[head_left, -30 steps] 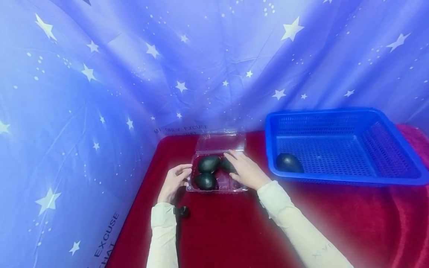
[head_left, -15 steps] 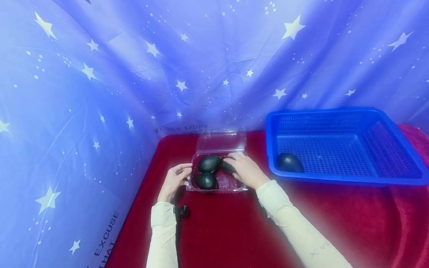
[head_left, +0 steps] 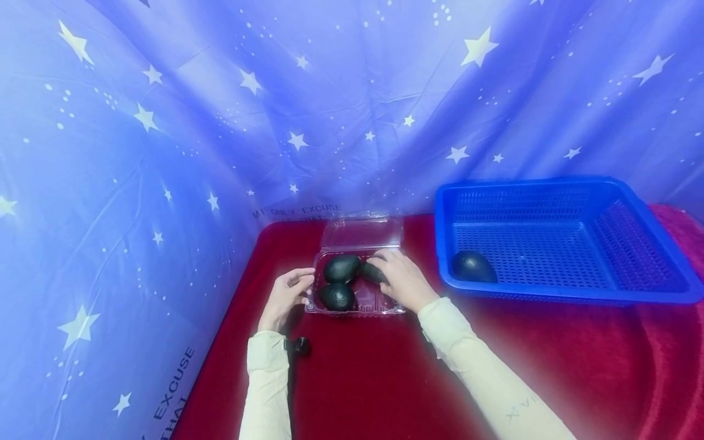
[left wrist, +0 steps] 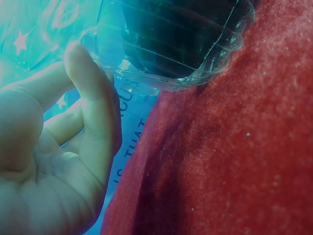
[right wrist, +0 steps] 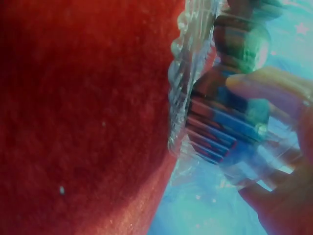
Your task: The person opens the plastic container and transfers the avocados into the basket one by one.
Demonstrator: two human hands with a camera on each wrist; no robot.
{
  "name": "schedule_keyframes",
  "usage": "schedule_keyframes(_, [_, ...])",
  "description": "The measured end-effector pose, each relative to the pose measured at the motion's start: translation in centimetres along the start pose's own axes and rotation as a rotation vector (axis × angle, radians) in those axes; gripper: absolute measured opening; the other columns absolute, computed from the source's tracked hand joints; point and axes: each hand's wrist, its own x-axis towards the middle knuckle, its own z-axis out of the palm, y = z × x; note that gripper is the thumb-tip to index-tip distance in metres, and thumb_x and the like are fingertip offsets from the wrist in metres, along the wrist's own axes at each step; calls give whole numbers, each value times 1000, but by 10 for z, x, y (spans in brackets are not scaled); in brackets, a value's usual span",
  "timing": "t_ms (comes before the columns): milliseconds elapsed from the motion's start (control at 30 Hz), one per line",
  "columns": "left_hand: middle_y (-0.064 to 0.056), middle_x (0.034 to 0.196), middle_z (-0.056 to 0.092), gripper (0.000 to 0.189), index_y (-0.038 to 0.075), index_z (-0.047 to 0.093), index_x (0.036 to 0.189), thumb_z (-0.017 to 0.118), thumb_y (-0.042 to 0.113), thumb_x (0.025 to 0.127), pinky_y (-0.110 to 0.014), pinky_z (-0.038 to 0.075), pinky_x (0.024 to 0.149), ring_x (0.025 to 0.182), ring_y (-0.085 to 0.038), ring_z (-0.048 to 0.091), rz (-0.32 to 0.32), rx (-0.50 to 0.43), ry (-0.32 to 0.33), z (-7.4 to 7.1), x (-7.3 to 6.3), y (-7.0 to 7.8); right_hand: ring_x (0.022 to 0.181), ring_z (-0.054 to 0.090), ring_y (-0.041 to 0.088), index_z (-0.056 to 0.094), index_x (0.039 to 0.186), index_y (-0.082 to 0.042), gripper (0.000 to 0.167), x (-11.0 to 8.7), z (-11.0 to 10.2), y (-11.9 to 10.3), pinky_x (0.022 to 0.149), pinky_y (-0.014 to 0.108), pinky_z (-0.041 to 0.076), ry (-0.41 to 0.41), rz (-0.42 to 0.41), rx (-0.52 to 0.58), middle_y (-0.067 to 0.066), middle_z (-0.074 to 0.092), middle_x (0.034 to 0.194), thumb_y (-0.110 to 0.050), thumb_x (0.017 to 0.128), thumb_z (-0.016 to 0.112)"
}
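Work surface, seen from above in the head view: a table covered by a deep-red plush cloth (head_left: 363, 379), its far left corner rounded, with curved creases in the cloth at the right; both wrist views show the short nap, flecked with small pale specks. Directly on the cloth, near that far left corner, rests a transparent plastic container (head_left: 368, 300) with ribbed walls, its lid (head_left: 363, 233) raised and folded back along the far side. To the right of the container, near it but apart, stands a wide blue perforated basket (head_left: 572, 296).
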Motion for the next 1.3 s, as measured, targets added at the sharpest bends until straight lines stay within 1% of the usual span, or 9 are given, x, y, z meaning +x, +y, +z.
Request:
schedule_keyframes(200, [-1,88,66,39,-5,58,131,66,12,96,-18,52,55,69,-8,57,0,-1,-6,1,-1,1,123,54,35,63,132,-7,60,-2,-4,-1,104,48,48,17,-9,5,16,58,131,-8,76,85])
schedule_keyframes(333, [1,85,65,40,-6,58,130,66,13,96,-17,51,55,68,-8,57,11,6,-5,1,-1,2,125,53,34,62,133,-9,60,-2,-8,-3,105,47,48,12,-4,3,15,57,133,-9,77,84])
schedule_keyframes(433, [2,83,65,38,-6,59,129,66,12,96,-17,51,54,67,-8,57,16,3,-3,1,-1,2,126,52,33,62,133,-8,60,-2,-13,-5,105,47,47,28,-13,18,15,57,134,-9,77,84])
schedule_keyframes(567, [2,84,65,38,-5,60,129,66,13,96,-18,51,54,68,-8,57,23,5,-8,1,0,1,124,52,32,62,132,-8,61,-2,-20,-8,104,45,49,67,-31,33,14,58,132,-8,76,85])
schedule_keyframes(733, [2,84,66,37,-3,61,128,67,13,95,-18,52,54,67,-8,58,22,-1,-2,1,0,1,122,53,29,62,133,-10,59,-4,-30,-11,101,42,51,78,-33,22,11,58,131,-12,78,83])
schedule_keyframes(833, [2,83,66,35,-3,62,127,67,12,95,-18,52,53,67,-8,58,21,-12,3,0,0,1,121,54,29,62,133,-9,59,-5,-38,-14,99,43,53,96,-31,22,11,59,130,-13,78,83])
schedule_keyframes(933, [2,83,66,35,-3,62,127,67,11,95,-18,52,53,67,-9,58,21,-17,4,0,0,2,121,54,29,61,133,-8,58,-6,-45,-16,100,43,52,114,-24,33,12,59,129,-13,79,82])
schedule_keyframes(1100, [1,84,65,38,-4,60,129,66,12,96,-18,52,54,68,-8,57,12,-2,-1,0,0,2,120,54,29,61,134,-8,58,-8,-56,-18,103,44,50,119,-1,46,12,59,129,-14,79,81])
schedule_keyframes(1300, [0,86,66,38,-4,61,128,67,14,95,-18,52,54,68,-9,57,2,-1,3,0,0,2,119,54,29,61,133,-9,58,-14,-64,-19,99,47,52,120,20,58,12,59,129,-15,79,81])
